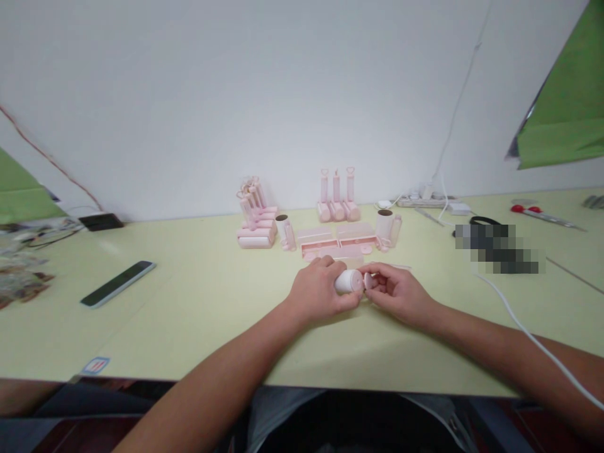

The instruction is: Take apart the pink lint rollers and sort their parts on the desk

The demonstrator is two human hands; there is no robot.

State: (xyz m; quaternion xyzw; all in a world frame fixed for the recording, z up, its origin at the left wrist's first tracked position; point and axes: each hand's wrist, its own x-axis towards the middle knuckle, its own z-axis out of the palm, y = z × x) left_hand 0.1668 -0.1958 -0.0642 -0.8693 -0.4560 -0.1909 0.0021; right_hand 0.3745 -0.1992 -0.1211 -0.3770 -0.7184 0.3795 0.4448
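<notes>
My left hand is wrapped around a white lint roller refill, which lies on its side with a pink end facing right. Against that end, my right hand pinches a small pink round cap between thumb and fingers. Whether the cap touches the roll is hard to make out. Just beyond my hands lie pink lint roller case parts, some open. One upright white roll stands behind my right hand, another roll further left, each beside a pink handle piece.
Assembled pink lint rollers stand near the wall in a left group and a middle group. A phone lies left. On the right are a power strip, a white cable crossing my forearm, and red-handled tweezers.
</notes>
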